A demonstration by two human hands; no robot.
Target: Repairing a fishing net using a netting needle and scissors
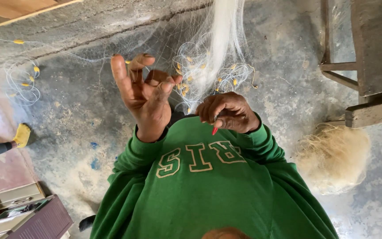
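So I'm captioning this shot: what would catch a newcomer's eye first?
The green sweatshirt fills the lower middle. Above it the left hand is raised with fingers spread, and the right hand pinches a small red tool. Behind them, a white fishing net with yellow floats spills over the concrete floor.

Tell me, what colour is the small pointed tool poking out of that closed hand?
Red. The pointed tool sticks out below the right hand, seen clearly in the head view.

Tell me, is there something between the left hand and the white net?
Nothing visible. The left hand is raised with fingers spread right at the thin net strands. The right hand, closed on a red tool, is beside it, not between.
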